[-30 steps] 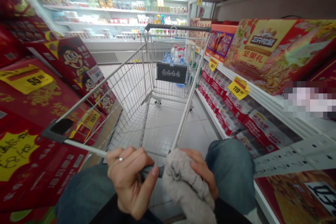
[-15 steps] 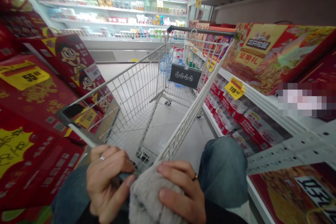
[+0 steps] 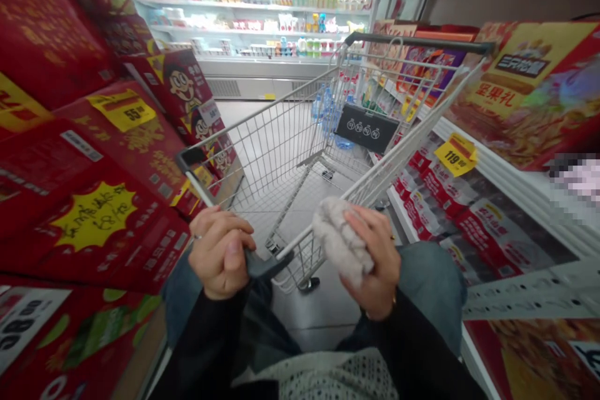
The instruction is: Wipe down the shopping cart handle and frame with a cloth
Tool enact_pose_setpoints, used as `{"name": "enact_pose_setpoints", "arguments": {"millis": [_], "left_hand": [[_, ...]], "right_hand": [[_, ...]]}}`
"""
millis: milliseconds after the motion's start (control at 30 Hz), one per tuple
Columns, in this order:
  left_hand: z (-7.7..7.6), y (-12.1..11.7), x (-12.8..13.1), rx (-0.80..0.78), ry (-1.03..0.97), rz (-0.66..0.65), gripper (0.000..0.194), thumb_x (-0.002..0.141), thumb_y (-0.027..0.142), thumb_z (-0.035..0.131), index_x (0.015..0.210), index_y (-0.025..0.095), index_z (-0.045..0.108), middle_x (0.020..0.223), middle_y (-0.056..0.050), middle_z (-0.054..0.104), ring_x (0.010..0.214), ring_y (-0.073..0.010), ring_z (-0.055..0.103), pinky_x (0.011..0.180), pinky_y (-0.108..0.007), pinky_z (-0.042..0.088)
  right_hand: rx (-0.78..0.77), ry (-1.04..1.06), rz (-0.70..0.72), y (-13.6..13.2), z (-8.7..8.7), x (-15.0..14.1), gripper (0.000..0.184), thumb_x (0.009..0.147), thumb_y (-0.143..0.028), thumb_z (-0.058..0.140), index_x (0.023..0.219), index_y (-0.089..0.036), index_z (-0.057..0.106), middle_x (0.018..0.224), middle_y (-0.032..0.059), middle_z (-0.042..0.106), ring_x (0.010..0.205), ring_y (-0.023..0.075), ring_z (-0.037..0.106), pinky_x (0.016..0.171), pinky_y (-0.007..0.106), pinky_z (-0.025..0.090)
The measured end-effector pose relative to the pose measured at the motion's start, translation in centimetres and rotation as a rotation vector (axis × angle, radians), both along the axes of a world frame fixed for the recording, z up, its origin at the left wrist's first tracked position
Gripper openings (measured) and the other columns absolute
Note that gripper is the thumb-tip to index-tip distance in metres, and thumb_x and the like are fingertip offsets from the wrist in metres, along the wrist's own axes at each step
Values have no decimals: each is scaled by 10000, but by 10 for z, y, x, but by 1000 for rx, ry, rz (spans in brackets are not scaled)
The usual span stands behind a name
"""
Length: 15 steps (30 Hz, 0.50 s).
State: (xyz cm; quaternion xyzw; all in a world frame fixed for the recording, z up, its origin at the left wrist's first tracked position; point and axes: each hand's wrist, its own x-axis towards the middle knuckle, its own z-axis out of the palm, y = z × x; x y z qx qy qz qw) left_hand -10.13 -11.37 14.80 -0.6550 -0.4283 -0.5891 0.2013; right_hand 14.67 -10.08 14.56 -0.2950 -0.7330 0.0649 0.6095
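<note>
The left hand [image 3: 220, 253] is closed around the dark grip of the shopping cart handle [image 3: 265, 265], the right hand [image 3: 372, 262] clutches what looks like a fleecy grey cloth [image 3: 340, 240] slanting toward the left hand, just above the wire basket [image 3: 281, 150], between red gift boxes [image 3: 94, 219] and a white shelf [image 3: 487, 169]

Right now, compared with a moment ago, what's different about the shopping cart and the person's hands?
The shopping cart has swung so its front points further right, toward the shelves. The right hand has lifted the fuzzy grey fabric up, bunched smaller. The left hand stays on the cart handle.
</note>
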Motion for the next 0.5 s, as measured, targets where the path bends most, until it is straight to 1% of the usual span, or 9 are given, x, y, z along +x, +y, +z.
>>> {"name": "enact_pose_setpoints", "arguments": {"millis": [67, 100, 133, 167, 233, 333, 400, 467, 500], "left_hand": [[-4, 2, -3, 7, -99, 48, 451, 996, 303, 403, 589, 231, 583, 692, -54, 662, 776, -219, 602, 1044, -555, 408], [-4, 2, -5, -5, -136, 57, 470, 1005, 313, 390, 586, 233, 586, 707, -56, 672, 780, -220, 606, 1052, -553, 408], [-4, 1, -8, -19, -164, 59, 480, 1011, 322, 385, 587, 234, 592, 721, -57, 680, 781, -219, 611, 1058, -549, 409], [-3, -1, -11, -37, -186, 61, 479, 1013, 329, 391, 596, 234, 605, 742, -58, 690, 791, -221, 618, 1065, -544, 412], [1, -7, -16, -91, -235, 89, 453, 1008, 334, 409, 647, 236, 665, 827, -71, 719, 902, -245, 636, 1083, -531, 414], [11, -19, -18, -131, -338, 159, 457, 984, 312, 383, 707, 231, 739, 978, -93, 749, 1103, -290, 602, 1079, -510, 408], [15, -25, -13, -128, -389, 139, 469, 968, 295, 357, 720, 226, 749, 997, -93, 755, 1079, -288, 611, 1057, -500, 411], [15, -27, -6, -185, -405, 77, 452, 973, 317, 354, 788, 218, 754, 950, -90, 748, 1008, -277, 641, 1007, -479, 443], [14, -27, -2, -211, -442, 72, 439, 979, 343, 357, 819, 214, 744, 914, -85, 738, 961, -267, 647, 968, -458, 459]], "right_hand": [[89, -168, 187, -10, 2, -18, 532, 938, -327, 648, 1466, -298, 586, 1414, 113, 661, 1276, 291, 637, 1037, 499, 580], [176, -196, 209, -16, 2, -27, 466, 960, -328, 614, 1422, -264, 625, 1395, 131, 669, 1289, 291, 625, 1017, 472, 591], [222, -209, 200, -19, 2, -35, 429, 969, -312, 599, 1389, -237, 647, 1378, 142, 674, 1304, 293, 611, 1012, 459, 593], [223, -220, 215, -20, 3, -42, 427, 973, -312, 584, 1381, -204, 650, 1372, 159, 670, 1289, 296, 614, 1001, 458, 596], [150, -188, 204, -13, 3, -47, 462, 956, -287, 582, 1403, -178, 629, 1363, 168, 663, 1242, 293, 622, 995, 476, 594], [61, -107, 118, 8, 6, -45, 536, 908, -220, 606, 1444, -215, 596, 1365, 144, 654, 1215, 293, 615, 1012, 524, 572], [67, -115, 104, 17, 10, -48, 539, 897, -195, 606, 1435, -213, 605, 1370, 145, 646, 1221, 298, 605, 1026, 530, 560], [120, -203, 166, 17, 15, -60, 503, 915, -210, 590, 1416, -183, 621, 1382, 158, 638, 1227, 300, 598, 1030, 508, 559], [157, -257, 205, 14, 17, -68, 478, 934, -230, 578, 1406, -173, 629, 1385, 161, 637, 1232, 300, 596, 1030, 493, 560]]}}
